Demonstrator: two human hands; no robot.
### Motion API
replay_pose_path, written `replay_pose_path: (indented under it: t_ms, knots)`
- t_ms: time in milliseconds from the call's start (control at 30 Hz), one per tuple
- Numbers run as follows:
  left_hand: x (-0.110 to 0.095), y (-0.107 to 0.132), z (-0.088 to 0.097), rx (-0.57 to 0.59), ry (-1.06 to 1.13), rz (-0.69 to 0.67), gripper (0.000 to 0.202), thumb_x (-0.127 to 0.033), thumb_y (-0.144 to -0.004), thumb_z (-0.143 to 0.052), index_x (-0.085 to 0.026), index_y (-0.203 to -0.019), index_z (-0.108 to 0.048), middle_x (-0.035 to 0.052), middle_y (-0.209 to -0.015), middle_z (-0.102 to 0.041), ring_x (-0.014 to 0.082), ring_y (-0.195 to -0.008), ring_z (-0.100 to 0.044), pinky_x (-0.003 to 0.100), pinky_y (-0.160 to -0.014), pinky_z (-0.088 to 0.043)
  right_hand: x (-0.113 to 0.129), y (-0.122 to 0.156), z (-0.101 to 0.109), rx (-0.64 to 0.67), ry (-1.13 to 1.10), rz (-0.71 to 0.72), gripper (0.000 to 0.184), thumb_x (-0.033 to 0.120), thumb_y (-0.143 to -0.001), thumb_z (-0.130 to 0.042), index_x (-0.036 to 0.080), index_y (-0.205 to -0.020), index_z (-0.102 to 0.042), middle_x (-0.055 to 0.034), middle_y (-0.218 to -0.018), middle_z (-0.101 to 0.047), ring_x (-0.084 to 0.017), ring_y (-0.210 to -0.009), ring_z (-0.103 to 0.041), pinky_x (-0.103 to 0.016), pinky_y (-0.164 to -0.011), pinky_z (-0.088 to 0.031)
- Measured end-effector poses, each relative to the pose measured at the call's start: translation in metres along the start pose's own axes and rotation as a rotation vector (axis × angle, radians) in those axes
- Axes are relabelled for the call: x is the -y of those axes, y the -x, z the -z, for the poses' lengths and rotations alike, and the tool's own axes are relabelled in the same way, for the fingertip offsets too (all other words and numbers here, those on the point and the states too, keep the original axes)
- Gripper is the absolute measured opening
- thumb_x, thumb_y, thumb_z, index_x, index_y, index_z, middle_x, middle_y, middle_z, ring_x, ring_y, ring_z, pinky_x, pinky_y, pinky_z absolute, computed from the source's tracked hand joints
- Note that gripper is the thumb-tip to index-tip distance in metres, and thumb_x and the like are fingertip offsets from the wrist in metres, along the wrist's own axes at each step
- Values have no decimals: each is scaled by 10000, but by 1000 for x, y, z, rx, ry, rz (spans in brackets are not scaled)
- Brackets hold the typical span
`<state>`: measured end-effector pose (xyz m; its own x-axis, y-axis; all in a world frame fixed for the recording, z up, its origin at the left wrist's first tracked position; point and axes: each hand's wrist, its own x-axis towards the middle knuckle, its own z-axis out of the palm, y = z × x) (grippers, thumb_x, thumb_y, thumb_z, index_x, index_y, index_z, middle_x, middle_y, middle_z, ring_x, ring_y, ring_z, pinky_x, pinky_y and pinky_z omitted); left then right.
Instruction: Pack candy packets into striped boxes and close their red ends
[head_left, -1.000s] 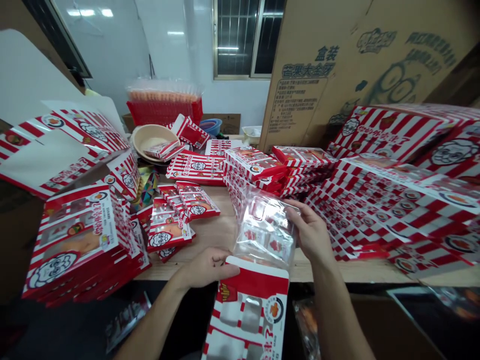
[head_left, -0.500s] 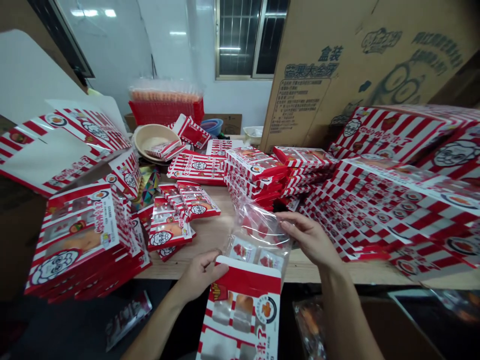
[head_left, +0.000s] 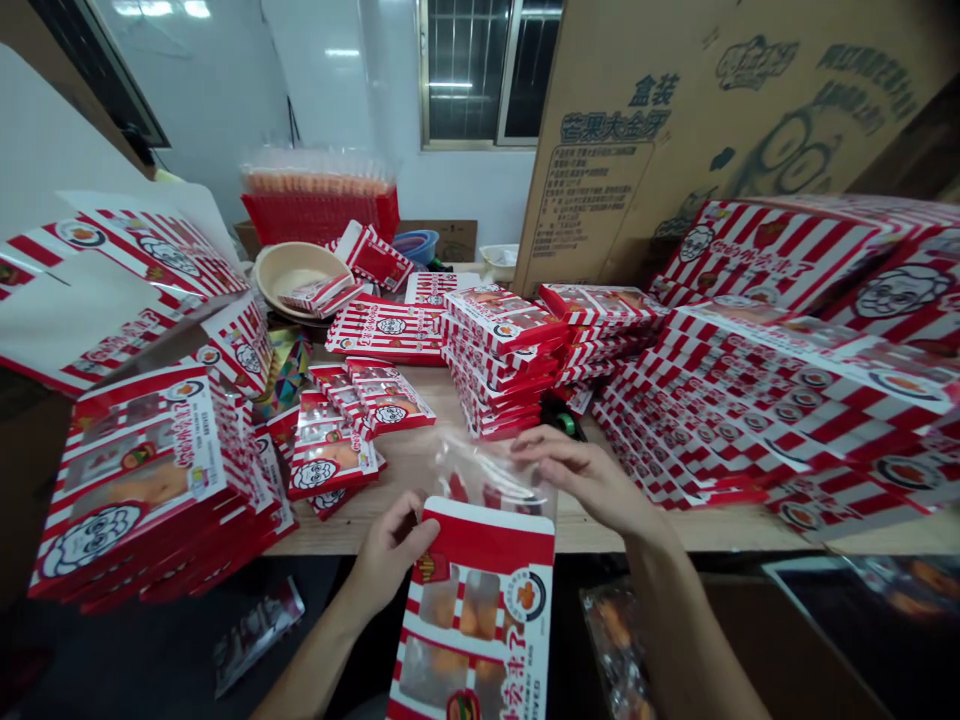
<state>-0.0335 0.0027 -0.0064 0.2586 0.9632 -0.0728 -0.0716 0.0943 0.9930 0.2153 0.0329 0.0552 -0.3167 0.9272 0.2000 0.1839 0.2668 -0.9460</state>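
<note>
My left hand [head_left: 397, 545] grips the upper left edge of a red-and-white striped snack box [head_left: 487, 610], thumb on its front. The box tilts toward me, and food shows through its windows. From its open top end sticks a clear plastic pack [head_left: 480, 475] with red and white printed pieces in it, partly hidden by the box. My right hand [head_left: 585, 475] holds the pack's upper right end, fingers over the film and thumb below. The film is slightly blurred.
Stacks of striped boxes stand at left [head_left: 142, 470], centre [head_left: 502, 350] and right [head_left: 750, 400]. Several smaller striped boxes [head_left: 330, 450] lie on the wooden table [head_left: 405, 470]. Behind are a cream bowl [head_left: 300, 262], a red bundle of packs [head_left: 322, 205] and a large carton [head_left: 600, 200].
The plastic pack has slid deeper into the box, with less of it sticking out. My right hand has moved left and closer to the box opening. My left hand keeps its hold.
</note>
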Motion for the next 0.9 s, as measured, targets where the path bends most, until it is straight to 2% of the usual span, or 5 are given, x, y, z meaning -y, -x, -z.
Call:
replay_pose_path:
  t_ms: [100,233,433,567,900]
  knots:
    - [6,2,0,-107,4,-15,316,-425,-688,-688,-202,-814,-504,-31,-747,-548,130,-702,-517,216,-654,-435,-18,12,-18,173,-96,-86,240,428,-743,-675,202,-722,-751,-65,-943,-622,-192,-892,-594,-329,-810,-463]
    - [1,0,0,35,-69,-10,252,-415,-767,-605,-182,-852,-561,14,-834,-561,153,-764,-531,234,-688,-436,-36,28,-39,263,-357,-312,286,431,-706,-708,148,-732,-734,-37,-850,-583,-150,-712,-584,-259,-635,-458]
    - [-20,-11,4,94,-317,-194,305,-401,-800,-563,-157,-617,-553,34,-820,-496,154,-761,-494,242,-719,-403,-54,41,-48,47,-406,-305,316,453,-729,-679,149,-660,-624,1,-713,-523,-123,-643,-503,-225,-580,-398]
    - [-13,-12,15,67,-266,-22,383,-492,-741,-611,-161,-563,-533,-1,-690,-489,144,-676,-474,244,-651,-393,-63,53,-49,-279,-340,-194,289,401,-708,-711,182,-614,-547,7,-690,-510,-133,-667,-481,-232,-624,-406]
    - [-2,-9,15,62,-43,157,511,-667,-660,-605,-158,-687,-565,-6,-651,-570,138,-611,-513,250,-597,-410,-43,51,-51,-139,-404,-226,295,466,-659,-731,193,-666,-622,-15,-724,-575,-161,-676,-547,-262,-626,-457]
